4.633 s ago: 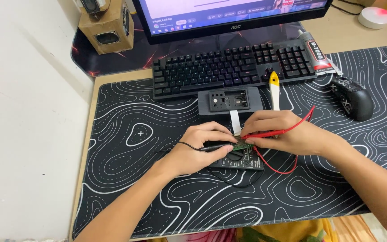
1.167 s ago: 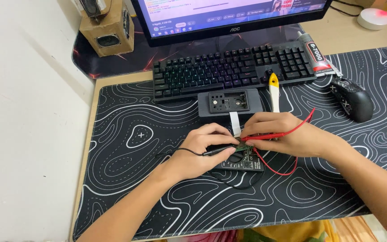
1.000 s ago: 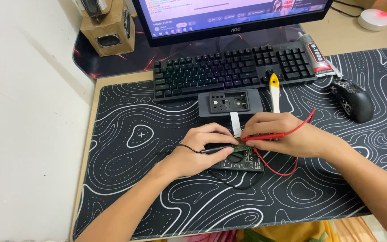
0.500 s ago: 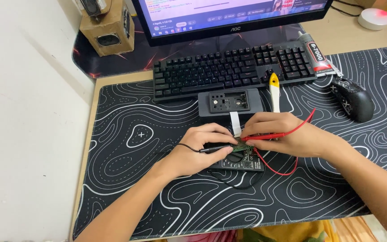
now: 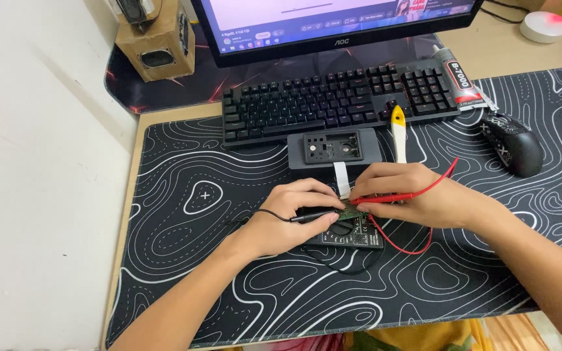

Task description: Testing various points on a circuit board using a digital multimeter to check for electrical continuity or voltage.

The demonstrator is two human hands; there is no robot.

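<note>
My left hand (image 5: 291,218) grips a black test probe (image 5: 317,216) with a thin black lead, its tip pointing right. A red test probe (image 5: 388,197) with a red wire (image 5: 411,248) is pinched in my right hand (image 5: 408,194), tip pointing left. Both tips meet over a small green circuit board (image 5: 354,211) that lies between my hands. Just under the board sits a black multimeter (image 5: 352,234), partly hidden by my fingers. A white ribbon cable (image 5: 341,179) runs from the board up to a grey device housing (image 5: 333,147).
A black keyboard (image 5: 333,101) and a monitor (image 5: 333,23) stand behind the housing. A yellow-handled white tool (image 5: 399,133) lies right of the housing. A black mouse (image 5: 514,143), a glue tube (image 5: 455,77) and a cardboard speaker box (image 5: 157,39) sit around the patterned desk mat (image 5: 183,260).
Both hands stay on the probes over the board, shifting only slightly. The picture on the monitor has changed.
</note>
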